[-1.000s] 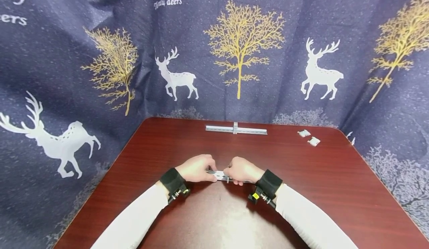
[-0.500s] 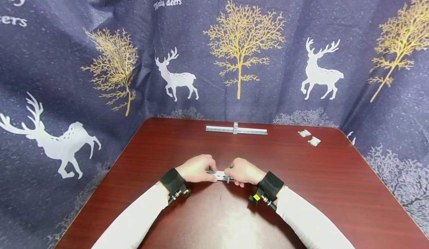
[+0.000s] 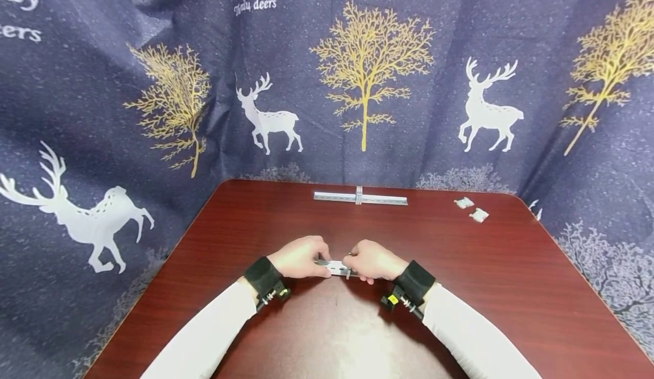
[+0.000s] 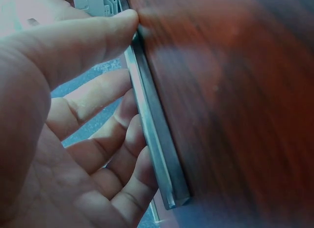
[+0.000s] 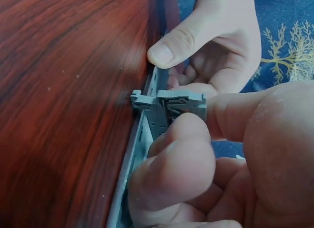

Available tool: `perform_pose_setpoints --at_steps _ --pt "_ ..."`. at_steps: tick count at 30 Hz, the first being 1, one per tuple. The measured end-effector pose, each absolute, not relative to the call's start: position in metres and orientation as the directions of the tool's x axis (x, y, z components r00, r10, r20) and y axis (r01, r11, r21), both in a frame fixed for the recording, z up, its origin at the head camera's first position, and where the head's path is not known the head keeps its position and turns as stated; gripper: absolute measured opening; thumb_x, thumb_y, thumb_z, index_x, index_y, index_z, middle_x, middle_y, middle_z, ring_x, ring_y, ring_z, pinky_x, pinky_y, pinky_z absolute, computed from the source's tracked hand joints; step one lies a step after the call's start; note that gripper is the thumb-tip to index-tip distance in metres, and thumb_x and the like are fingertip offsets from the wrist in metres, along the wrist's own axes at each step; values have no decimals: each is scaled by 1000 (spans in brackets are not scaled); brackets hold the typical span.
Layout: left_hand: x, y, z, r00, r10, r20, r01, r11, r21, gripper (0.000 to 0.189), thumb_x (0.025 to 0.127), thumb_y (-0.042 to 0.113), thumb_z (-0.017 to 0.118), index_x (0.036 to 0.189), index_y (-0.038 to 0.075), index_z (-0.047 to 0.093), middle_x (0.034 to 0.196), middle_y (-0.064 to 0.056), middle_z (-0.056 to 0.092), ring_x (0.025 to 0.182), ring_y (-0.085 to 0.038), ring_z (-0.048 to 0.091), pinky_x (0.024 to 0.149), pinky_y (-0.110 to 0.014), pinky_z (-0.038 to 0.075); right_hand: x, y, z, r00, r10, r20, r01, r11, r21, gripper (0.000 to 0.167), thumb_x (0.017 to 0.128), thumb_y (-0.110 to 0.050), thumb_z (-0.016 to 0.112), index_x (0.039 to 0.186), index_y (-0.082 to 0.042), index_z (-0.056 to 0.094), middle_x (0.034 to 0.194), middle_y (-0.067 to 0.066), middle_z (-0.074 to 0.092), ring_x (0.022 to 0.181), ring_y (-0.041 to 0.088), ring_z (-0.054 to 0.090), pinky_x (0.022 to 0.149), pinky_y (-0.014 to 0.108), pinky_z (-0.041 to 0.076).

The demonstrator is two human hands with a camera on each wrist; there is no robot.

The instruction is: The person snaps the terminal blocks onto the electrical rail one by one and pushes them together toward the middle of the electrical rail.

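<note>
A slotted metal DIN rail (image 3: 334,266) lies across the near middle of the table in front of me. My left hand (image 3: 300,257) grips its left part, thumb along one edge and fingertips along the other, as the left wrist view shows on the rail (image 4: 152,125). At the rail's middle stands a thin grey terminal block (image 5: 169,106), set crosswise on it. My right hand (image 3: 375,260) pinches this block between thumb and a curled finger. Whether the block's feet are seated on the rail is hidden by the fingers.
Near the table's far edge lies a second rail (image 3: 332,197) with several thin grey blocks (image 3: 359,195) grouped at its middle. Two small pale pieces (image 3: 479,215) lie at the far right. A dark patterned cloth (image 3: 398,163) hangs behind the reddish-brown table (image 3: 265,214).
My right hand has shifted very slightly to the right with the block. The left hand and the things on the far side stay where they were.
</note>
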State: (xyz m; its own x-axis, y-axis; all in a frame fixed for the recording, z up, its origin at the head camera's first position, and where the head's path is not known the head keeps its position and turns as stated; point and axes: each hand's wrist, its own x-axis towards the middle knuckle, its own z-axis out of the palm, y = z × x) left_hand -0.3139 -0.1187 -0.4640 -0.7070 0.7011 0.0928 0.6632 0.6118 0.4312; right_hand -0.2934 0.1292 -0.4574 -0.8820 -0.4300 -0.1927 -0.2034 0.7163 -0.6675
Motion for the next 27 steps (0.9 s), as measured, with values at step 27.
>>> perform_pose_setpoints --at_steps 27 --pt "-314 -120 -465 -716 694 81 654 625 426 19 88 33 93 99 21 83 94 8 67 85 -10 58 78 -31 51 -341 266 -452 -996 -81 -46 -22 685 -728 47 110 -42 69 80 -6 63 64 3 64 53 20 64 60 34 50"
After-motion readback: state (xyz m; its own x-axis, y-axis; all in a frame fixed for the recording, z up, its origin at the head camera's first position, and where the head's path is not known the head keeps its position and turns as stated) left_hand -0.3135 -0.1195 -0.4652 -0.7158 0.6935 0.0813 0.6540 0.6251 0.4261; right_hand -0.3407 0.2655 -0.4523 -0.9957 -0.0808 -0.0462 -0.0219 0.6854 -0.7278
